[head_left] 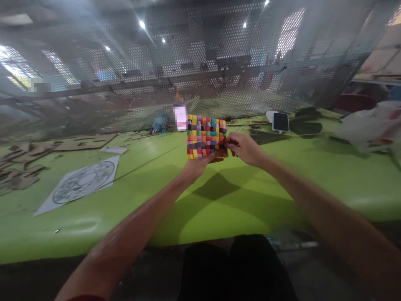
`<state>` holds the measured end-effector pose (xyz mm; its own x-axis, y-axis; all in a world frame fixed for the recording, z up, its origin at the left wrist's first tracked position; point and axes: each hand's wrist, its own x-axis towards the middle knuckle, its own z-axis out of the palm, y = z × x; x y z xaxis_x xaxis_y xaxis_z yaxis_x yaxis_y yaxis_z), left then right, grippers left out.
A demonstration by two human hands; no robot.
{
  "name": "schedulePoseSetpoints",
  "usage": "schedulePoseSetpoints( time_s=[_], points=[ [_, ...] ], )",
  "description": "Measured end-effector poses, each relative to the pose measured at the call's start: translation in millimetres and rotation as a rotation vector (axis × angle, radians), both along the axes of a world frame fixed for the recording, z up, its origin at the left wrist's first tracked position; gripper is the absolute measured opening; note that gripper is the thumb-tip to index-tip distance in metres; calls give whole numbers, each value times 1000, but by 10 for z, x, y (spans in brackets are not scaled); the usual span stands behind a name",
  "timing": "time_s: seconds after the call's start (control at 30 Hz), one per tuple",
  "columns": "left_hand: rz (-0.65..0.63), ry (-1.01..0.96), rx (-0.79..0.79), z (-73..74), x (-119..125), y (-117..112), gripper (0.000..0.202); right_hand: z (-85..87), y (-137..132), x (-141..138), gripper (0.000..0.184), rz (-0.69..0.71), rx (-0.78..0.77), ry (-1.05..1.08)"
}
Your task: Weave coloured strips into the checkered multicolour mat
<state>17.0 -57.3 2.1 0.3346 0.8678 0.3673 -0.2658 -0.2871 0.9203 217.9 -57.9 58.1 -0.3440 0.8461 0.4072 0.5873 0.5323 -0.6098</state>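
Above the green tabletop [150, 179], a small panel woven from colourful strips [207, 136] is held up, facing me. Yellow, red, purple, blue, orange and dark strips cross one another in it. My left hand [199, 165] grips the panel from below, and most of its fingers are hidden behind the weave. At the right edge, my right hand [241, 147] is closed, thumb and fingertips pinched on the panel's border. Whether a loose strip end lies in that pinch is too small to see.
A paper with a printed circular pattern [84, 179] and cut cardboard pieces [26, 163] lie on the left. Behind stands a perforated metal screen [200, 71]. To the right are a phone [280, 122], dark flat leaf-like pieces [307, 127] and a white plastic bag [372, 127].
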Motion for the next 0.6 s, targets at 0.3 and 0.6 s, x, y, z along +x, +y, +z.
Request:
schedulePoseSetpoints(
  time_s=[0.3, 0.6],
  points=[
    [11, -26, -22, 67, 6, -58, 34, -82, -15, -53, 17, -5, 85, 117],
    [173, -85, -119, 16, 49, -76, 42, -81, -27, -73, 21, -64, -42, 153]
  ],
)
